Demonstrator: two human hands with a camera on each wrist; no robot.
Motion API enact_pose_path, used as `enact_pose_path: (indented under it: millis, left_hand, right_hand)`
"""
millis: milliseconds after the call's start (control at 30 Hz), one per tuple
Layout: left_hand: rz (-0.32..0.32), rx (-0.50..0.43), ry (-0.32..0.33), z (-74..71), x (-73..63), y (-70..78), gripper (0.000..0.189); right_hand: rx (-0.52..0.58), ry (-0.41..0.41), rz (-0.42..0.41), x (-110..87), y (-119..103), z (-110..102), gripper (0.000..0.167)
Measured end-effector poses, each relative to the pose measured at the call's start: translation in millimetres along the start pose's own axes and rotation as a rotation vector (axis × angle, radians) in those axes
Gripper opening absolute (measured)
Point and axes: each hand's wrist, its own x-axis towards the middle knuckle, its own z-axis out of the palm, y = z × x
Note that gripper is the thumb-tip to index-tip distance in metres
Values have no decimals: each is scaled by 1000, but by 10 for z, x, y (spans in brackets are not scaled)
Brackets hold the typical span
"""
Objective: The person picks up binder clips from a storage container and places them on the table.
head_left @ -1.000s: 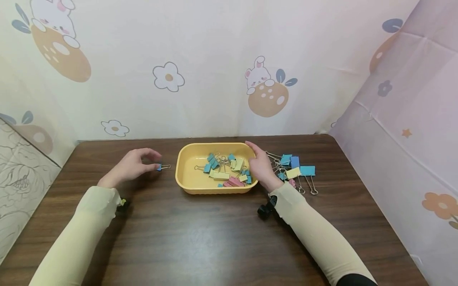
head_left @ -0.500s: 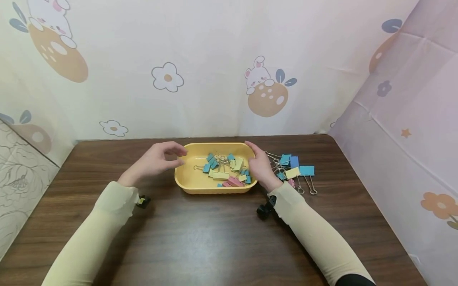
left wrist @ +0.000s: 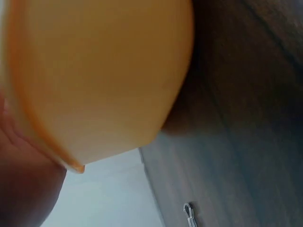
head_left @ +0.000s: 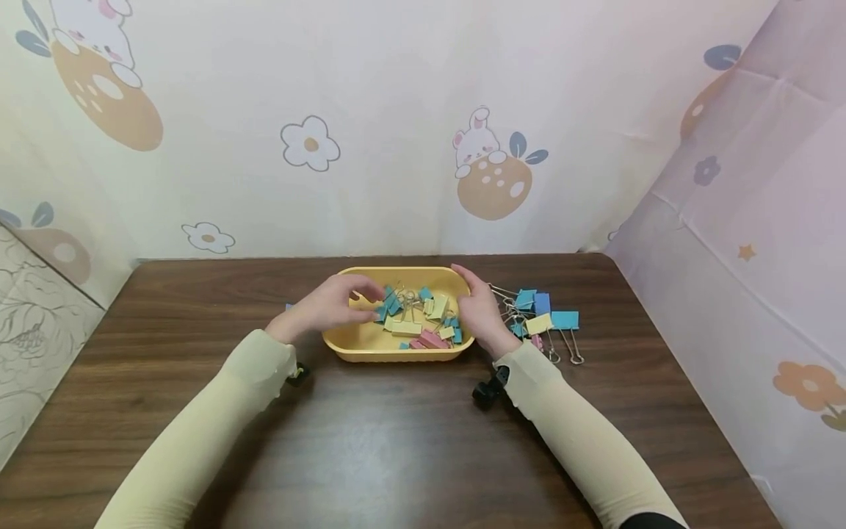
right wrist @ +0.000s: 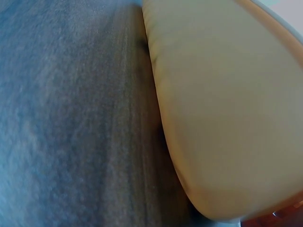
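In the head view a yellow tray (head_left: pixel 357 355) stands on the table, with blue-green, pale yellow and pink binder clips (head_left: pixel 406 328) inside. My left hand (head_left: pixel 327 303) reaches over its left rim, fingers loosely curved with a gap to the thumb. The thumb tip is beside a blue-green binder clip (head_left: pixel 381 314); whether they touch is unclear. My right hand (head_left: pixel 485 312) grips the tray's right end. A blue binder clip (head_left: pixel 288 306) on the table is mostly hidden behind my left hand. The tray wall (left wrist: pixel 104 71) fills much of the left wrist view.
More binder clips (head_left: pixel 538 323), blue, yellow and pink, lie in a pile right of the tray, close to my right hand. A patterned cloth (head_left: pixel 383 184) hangs along the table's back edge. The brown table (head_left: pixel 370 455) stretches toward me.
My left hand has let go of the blue binder clip on the left of the table and moved right, over the tray. My right hand stays at the tray's right end.
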Motion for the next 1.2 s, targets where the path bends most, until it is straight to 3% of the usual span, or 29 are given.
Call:
enact_pose_path:
  millis: [167,333,533,867,1067,1200]
  left_hand:
    - [-40,137,-5,101,63,16,34]
    - [-126,367,-41,211,69,26,35]
    - [-123,489,-53,255,82,56,37]
    - [-128,482,-70,263,94,57,34]
    - [-120,320,-16,213,69,74,32]
    - [-85,164,46,156,45,75,33]
  right_hand:
    - [-21,6,0,-3,2,10,65]
    - [-15,-3,-3,-7,19,24,65]
    - [-23,9,-19,10,20,10,66]
    - [-26,3,-8,-1,15,-8,65]
    - [-31,-1,-23,2,11,-2,65]
    - [-35,1,-25,-5,-3,-1,66]
